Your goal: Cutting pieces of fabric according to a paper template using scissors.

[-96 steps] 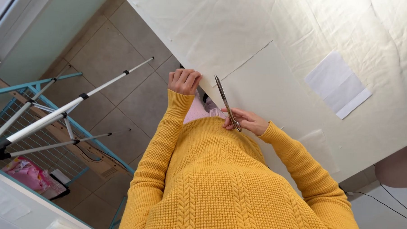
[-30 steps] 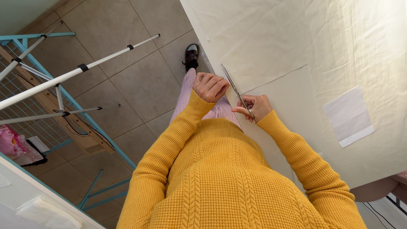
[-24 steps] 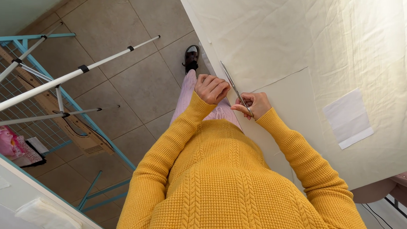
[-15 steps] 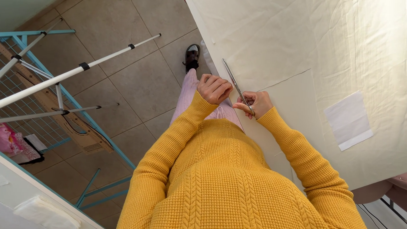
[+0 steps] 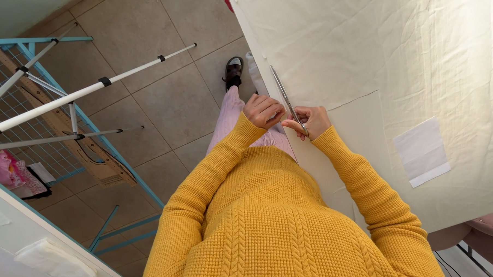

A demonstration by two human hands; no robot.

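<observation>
Down at the near edge of the counter (image 5: 332, 174), the right hand (image 5: 310, 121) has its grip closed on the handle of a pair of scissors (image 5: 285, 99), whose long metal blades run away from the person along the edge of the cream fabric (image 5: 380, 56). The scissors lie right at that fabric edge, between the two hands, with the tips pointing toward the far end of the counter. The left hand (image 5: 263, 110) sits just beside the scissors on their floor side, fingers curled into a loose fist; what it pinches, if anything, is hidden under the knuckles, though it rests against the fabric's border.

The fabric covers nearly the whole counter and shows soft creases. A straight line crosses it from the scissors outward, and a flatter cream panel lies on the near side of that line. A small white paper rectangle (image 5: 422, 152) lies on the fabric, well apart from the scissors, toward the person's right.

Both arms wear a yellow knitted sweater (image 5: 276, 221). Past the counter's edge, pink trousers and a dark sandal (image 5: 233, 72) stand on the tiled floor (image 5: 166, 97). A blue and white drying rack (image 5: 67, 102) stands on the floor, well away from the counter, with a pink item (image 5: 5, 171) at its low corner. No containers show anywhere near the counter.
</observation>
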